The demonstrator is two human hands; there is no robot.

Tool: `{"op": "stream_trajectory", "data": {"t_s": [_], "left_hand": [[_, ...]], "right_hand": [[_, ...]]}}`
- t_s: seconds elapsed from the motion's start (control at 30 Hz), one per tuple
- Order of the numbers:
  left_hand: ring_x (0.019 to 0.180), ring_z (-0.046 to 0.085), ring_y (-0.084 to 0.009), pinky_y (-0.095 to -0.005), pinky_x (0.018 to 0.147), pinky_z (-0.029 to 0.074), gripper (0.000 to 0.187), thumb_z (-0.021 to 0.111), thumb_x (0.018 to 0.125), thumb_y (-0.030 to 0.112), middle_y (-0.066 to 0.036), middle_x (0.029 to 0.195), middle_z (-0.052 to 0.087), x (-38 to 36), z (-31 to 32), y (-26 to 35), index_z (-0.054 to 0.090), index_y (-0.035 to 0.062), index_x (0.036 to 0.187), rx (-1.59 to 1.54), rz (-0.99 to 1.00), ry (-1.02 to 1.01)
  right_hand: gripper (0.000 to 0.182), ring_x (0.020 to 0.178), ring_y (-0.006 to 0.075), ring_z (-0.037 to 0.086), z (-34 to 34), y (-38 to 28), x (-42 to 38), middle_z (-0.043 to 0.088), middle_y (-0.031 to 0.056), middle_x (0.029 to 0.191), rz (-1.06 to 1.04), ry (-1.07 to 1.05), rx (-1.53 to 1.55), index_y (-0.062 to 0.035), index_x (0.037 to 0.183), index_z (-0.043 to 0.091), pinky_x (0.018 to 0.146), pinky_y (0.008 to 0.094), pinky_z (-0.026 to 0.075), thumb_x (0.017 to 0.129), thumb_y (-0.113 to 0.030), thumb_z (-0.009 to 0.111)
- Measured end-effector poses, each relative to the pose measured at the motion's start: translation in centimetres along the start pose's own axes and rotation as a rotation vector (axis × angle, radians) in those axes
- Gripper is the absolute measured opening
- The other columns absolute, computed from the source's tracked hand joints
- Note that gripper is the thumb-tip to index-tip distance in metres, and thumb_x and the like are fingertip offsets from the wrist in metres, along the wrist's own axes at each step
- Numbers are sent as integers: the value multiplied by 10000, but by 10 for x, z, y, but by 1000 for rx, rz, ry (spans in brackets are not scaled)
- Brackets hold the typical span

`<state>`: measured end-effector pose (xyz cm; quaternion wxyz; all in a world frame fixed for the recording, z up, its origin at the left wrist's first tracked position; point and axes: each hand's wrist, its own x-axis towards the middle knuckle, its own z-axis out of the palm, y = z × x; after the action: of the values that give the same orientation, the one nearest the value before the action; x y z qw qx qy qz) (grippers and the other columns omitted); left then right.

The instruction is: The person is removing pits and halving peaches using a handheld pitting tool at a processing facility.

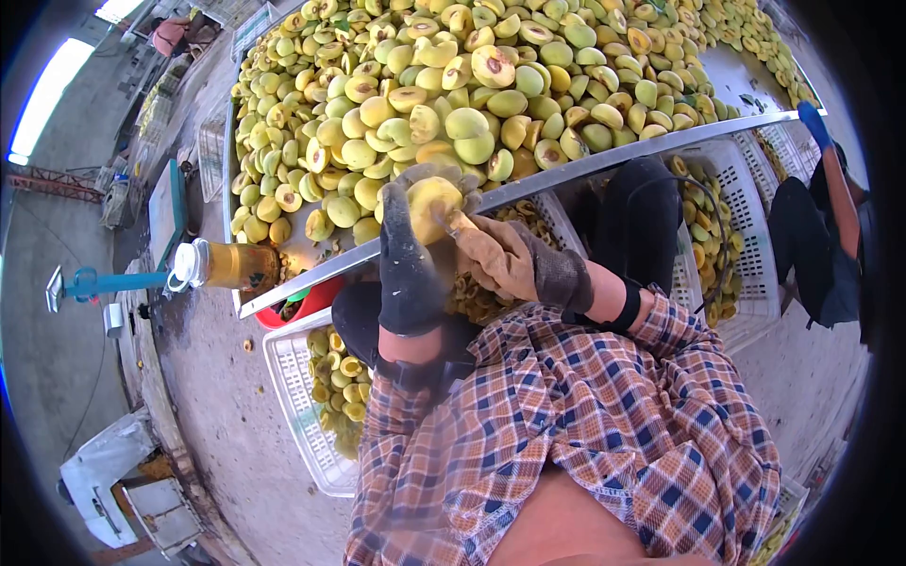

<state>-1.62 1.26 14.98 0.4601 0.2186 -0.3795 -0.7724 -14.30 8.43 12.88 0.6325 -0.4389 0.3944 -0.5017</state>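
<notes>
My left hand (408, 255), in a dark glove, is closed around a yellow stone fruit (434, 203) near the table's front edge. My right hand (500, 257), in a tan and grey glove, is closed against the lower side of that fruit. Whatever its fingers grip is hidden; a small tool cannot be made out for sure. Just beyond both hands, a large heap of yellow-green stone fruit (415, 104), many cut in half with brown hollows or pits showing, covers the metal table (528, 184).
White baskets (293, 377) of fruit halves stand below left and, as a second basket (755, 226), at right. A red basin (321, 297) sits under the table edge. A jar of amber liquid (231, 266) is at left. A co-worker's blue-gloved hand (813, 123) reaches the far right corner.
</notes>
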Motion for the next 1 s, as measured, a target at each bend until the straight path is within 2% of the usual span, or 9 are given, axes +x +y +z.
{"op": "stream_trajectory", "data": {"t_s": [0.2,0.27,0.43,0.63,0.73,0.83,0.87,0.9,1.0], "left_hand": [[927,620,-219,-327,853,501,438,386,1043,390,-119,1062,629,-5,-1,0,533,5,1192,992,402,23],[810,626,-201,-308,776,514,402,373,1047,352,-93,899,649,3,-8,-6,559,3,1121,210,-20,26],[741,629,-241,-356,693,529,415,426,1030,375,-146,876,638,5,-31,-16,555,-14,1090,626,237,-200],[956,625,-239,-351,823,546,377,479,1009,315,-140,1129,627,11,-42,-22,527,39,1262,-434,-156,69],[988,628,-221,-344,853,541,333,563,952,168,-136,1119,638,-25,-83,10,540,24,1252,552,281,55],[1019,632,-204,-337,884,535,359,647,895,21,-132,1110,648,-99,-155,51,553,8,1241,1556,699,303],[986,646,-320,-428,877,517,191,635,924,98,-178,1006,668,-120,-171,69,642,-9,1082,1181,384,625],[1012,636,-302,-396,919,495,149,617,927,80,-181,1023,666,-141,-209,84,684,1,1036,1966,566,515],[1022,629,-277,-385,932,482,165,629,910,68,-154,1035,671,-142,-195,84,691,12,1053,1756,491,502]], "right_hand": [[377,536,51,441,-2,7,-17,510,-9,722,160,-135,287,-36,1061,563,472,213,344,1033,-391,438],[419,498,50,416,-3,17,-19,499,-10,696,102,-182,306,-34,1053,568,444,204,321,1031,-427,426],[494,442,47,374,-5,13,-28,470,-31,625,127,-360,414,-43,1008,593,407,195,293,1013,-509,430],[471,477,66,431,-10,-6,-26,464,-15,619,333,-129,-167,-37,1034,584,431,210,331,997,-495,482],[355,575,78,496,-56,114,-24,518,10,680,-318,78,-814,-45,1071,575,478,214,379,1002,-386,503],[299,628,119,552,-68,98,-31,577,59,742,48,94,-650,-29,1099,571,546,263,439,980,-302,549],[289,645,141,576,-70,81,-31,604,84,766,385,56,-411,-22,1109,571,574,291,466,967,-274,571],[260,661,167,582,-79,91,-22,599,97,769,280,71,-445,-20,1092,576,589,316,468,965,-246,573],[187,696,229,593,-104,135,5,589,128,776,21,126,-559,-16,1048,590,627,375,473,958,-179,581]]}}
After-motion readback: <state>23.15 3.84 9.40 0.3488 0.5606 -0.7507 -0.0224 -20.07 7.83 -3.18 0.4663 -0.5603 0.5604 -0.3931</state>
